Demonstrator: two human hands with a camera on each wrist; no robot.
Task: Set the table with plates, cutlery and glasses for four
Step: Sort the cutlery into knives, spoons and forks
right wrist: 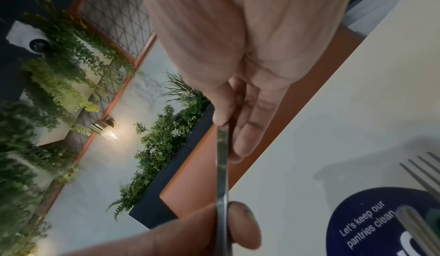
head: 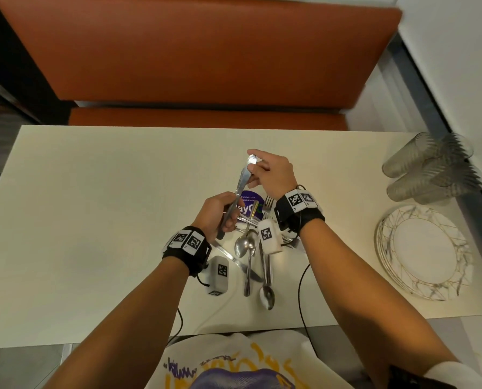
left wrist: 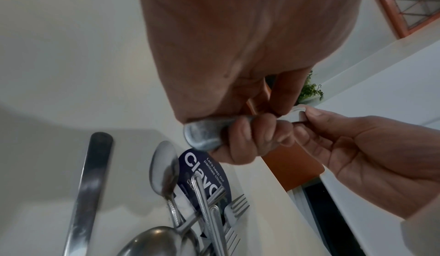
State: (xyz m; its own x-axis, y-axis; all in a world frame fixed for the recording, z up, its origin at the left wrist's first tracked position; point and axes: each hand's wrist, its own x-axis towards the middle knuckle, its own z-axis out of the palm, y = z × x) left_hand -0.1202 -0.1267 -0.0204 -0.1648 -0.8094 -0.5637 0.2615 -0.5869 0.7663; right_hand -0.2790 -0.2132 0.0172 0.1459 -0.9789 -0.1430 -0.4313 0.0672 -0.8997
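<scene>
A table knife (head: 242,179) is held up above the cream table (head: 108,192). My left hand (head: 228,217) grips its handle (left wrist: 204,137) in curled fingers. The thumb and forefinger of my right hand (head: 252,162) pinch the blade (right wrist: 222,166) near its tip. Below both hands lies a loose pile of cutlery (head: 251,248) with spoons, forks and another knife (left wrist: 88,184). A stack of white plates with a marbled gold rim (head: 422,251) sits at the right. Behind it are several clear ribbed glasses (head: 430,169).
A round blue sticker (head: 249,203) is on the table under the cutlery. An orange bench (head: 192,66) runs along the table's far edge. Black cables (head: 301,290) trail from my wrists over the near edge.
</scene>
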